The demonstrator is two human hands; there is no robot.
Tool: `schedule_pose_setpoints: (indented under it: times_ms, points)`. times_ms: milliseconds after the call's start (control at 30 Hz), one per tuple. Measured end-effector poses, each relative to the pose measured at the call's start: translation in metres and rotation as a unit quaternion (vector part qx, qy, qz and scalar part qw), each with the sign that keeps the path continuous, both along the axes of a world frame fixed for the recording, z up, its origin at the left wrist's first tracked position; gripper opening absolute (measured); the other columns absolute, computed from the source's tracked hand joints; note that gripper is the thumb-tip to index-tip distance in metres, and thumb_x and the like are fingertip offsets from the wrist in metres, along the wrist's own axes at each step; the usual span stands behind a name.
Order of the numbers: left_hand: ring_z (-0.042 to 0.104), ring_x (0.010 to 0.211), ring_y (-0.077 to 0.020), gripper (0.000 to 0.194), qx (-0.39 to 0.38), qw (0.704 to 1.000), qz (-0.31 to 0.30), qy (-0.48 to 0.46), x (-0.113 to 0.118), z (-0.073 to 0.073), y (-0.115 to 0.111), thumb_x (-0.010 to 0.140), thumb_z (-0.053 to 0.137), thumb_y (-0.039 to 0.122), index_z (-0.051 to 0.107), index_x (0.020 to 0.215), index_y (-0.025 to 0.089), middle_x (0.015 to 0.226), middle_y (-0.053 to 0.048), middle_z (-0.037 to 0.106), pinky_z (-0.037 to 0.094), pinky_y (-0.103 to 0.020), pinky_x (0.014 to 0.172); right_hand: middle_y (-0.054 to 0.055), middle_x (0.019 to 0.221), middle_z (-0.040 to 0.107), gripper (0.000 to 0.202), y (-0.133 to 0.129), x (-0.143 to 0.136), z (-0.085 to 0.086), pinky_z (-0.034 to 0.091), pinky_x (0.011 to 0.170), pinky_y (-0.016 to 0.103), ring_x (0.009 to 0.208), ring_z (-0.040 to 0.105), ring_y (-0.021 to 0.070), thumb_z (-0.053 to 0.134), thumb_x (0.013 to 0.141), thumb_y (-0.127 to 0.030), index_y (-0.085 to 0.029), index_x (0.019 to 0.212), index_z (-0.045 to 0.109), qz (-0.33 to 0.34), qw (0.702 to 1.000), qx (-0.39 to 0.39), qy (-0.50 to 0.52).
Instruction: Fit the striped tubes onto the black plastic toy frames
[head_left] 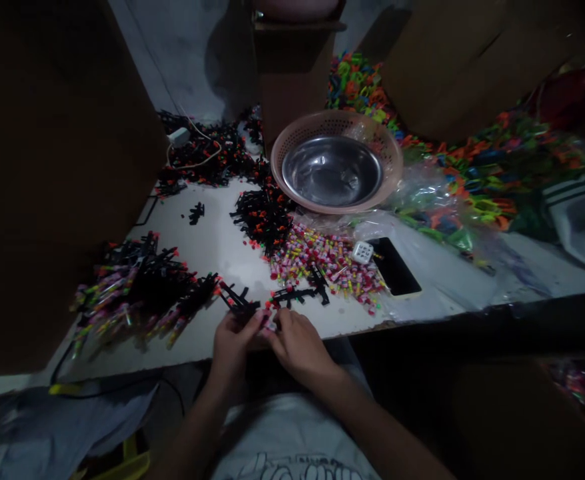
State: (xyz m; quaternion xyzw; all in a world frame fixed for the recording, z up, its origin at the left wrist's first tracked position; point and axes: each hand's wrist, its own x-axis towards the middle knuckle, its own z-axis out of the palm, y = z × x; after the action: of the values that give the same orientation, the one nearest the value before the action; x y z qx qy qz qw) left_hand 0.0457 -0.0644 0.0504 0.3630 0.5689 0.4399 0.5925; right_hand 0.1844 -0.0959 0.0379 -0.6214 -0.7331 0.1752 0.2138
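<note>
- While the left hand [230, 343] has its fingers clamped on black toy guns [240, 300], the right hand [300, 343] finger-pinches a pink piece [269, 321], at the table [212, 237]'s six-o'clock edge.
- Steel bowl [300, 163]: one o'clock from both.

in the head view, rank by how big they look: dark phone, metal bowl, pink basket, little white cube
1. Pink basket
2. Metal bowl, inside the basket
3. Dark phone
4. Little white cube, clearly smallest
</note>
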Motion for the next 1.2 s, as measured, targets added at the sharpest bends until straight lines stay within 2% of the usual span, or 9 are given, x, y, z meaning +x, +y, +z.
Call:
schedule_pose_setpoints:
  times_ms: [100,267,367,567,700,933,1033,1100,1200]
  points:
    - [0.064,0.076,-0.0229,0.041,0.106,0.962,-0.012,0.250,-0.043,0.004,0.026,0.067,0.068,0.047,0.065,0.094,0.017,0.086,-0.007,0.069,0.049,-0.033,0.070,0.011,0.106,0.062,0.030,0.013,0.031,0.003,0.039,0.081,0.036,0.096,0.055,0.0249,0.052,0.090,-0.034,-0.017,0.115,0.053,-0.061,0.997,0.024,-0.040]
    - [0.056,0.103,-0.0336,0.043,0.238,0.748,-0.031,0.619,-0.102,0.020,0.055,0.085,0.044,0.043,0.063,0.111,0.015,0.111,-0.017,0.060,0.042,-0.045,0.087,0.012,0.110,0.059,0.024,0.024,0.093,0.006,0.033,0.082,0.040,0.101,0.051,0.0282,0.050,0.089,-0.020,-0.020,0.111,0.060,-0.225,0.957,0.002,-0.181]
    - [0.050,0.108,-0.0373,0.050,0.242,0.687,-0.013,0.685,-0.094,0.021,0.059,0.085,0.045,0.042,0.056,0.122,0.011,0.120,-0.021,0.054,0.039,-0.049,0.090,0.012,0.109,0.060,0.021,0.023,0.106,0.004,0.032,0.080,0.039,0.098,0.053,0.0287,0.052,0.089,-0.026,-0.021,0.107,0.063,-0.235,0.948,-0.009,-0.212]
    - [0.050,0.106,-0.0271,0.040,0.345,0.717,-0.246,0.554,-0.006,0.008,0.066,0.086,0.045,0.027,0.053,0.124,0.019,0.117,-0.013,0.056,0.039,-0.040,0.092,0.012,0.104,0.062,0.023,0.019,0.103,0.002,0.033,0.075,0.035,0.095,0.057,0.0263,0.047,0.092,-0.029,-0.017,0.105,0.062,-0.195,0.956,-0.032,-0.216]
    - [0.051,0.102,-0.0275,0.035,0.339,0.703,-0.346,0.520,0.035,0.005,0.061,0.084,0.053,0.030,0.055,0.117,0.019,0.110,-0.012,0.058,0.040,-0.039,0.087,0.012,0.098,0.064,0.020,0.015,0.102,-0.001,0.034,0.076,0.034,0.094,0.058,0.0254,0.049,0.091,-0.027,-0.016,0.103,0.061,-0.182,0.963,-0.045,-0.194]
    - [0.047,0.110,-0.0273,0.040,0.291,0.709,-0.377,0.521,0.035,-0.005,0.049,0.082,0.053,0.017,0.051,0.122,0.018,0.117,-0.013,0.058,0.037,-0.040,0.093,0.010,0.087,0.063,0.011,0.008,0.104,-0.015,0.038,0.075,0.033,0.085,0.058,0.0239,0.050,0.085,-0.018,-0.015,0.092,0.059,-0.205,0.968,-0.021,-0.144]
    - [0.049,0.110,-0.0258,0.042,0.289,0.706,-0.395,0.512,0.027,-0.008,0.052,0.080,0.056,0.018,0.052,0.122,0.020,0.117,-0.010,0.057,0.038,-0.038,0.095,0.015,0.095,0.060,0.027,0.006,0.107,-0.019,0.041,0.080,0.035,0.091,0.056,0.0253,0.044,0.082,-0.010,-0.010,0.107,0.054,-0.226,0.970,0.039,-0.075]
    - [0.053,0.105,-0.0245,0.039,0.295,0.724,-0.391,0.486,0.023,-0.008,0.053,0.080,0.055,0.017,0.054,0.119,0.020,0.113,-0.010,0.058,0.040,-0.037,0.094,0.016,0.100,0.057,0.032,0.003,0.105,-0.017,0.042,0.084,0.037,0.095,0.054,0.0254,0.041,0.083,-0.010,-0.009,0.113,0.050,-0.211,0.974,0.087,-0.001]
    - [0.056,0.101,-0.0229,0.032,0.297,0.786,-0.371,0.396,0.019,0.000,0.050,0.080,0.056,0.022,0.059,0.112,0.020,0.110,-0.010,0.058,0.043,-0.036,0.091,0.011,0.096,0.055,0.022,-0.001,0.094,-0.005,0.046,0.080,0.035,0.090,0.054,0.0224,0.039,0.085,-0.015,-0.014,0.104,0.050,-0.144,0.978,0.096,0.120]
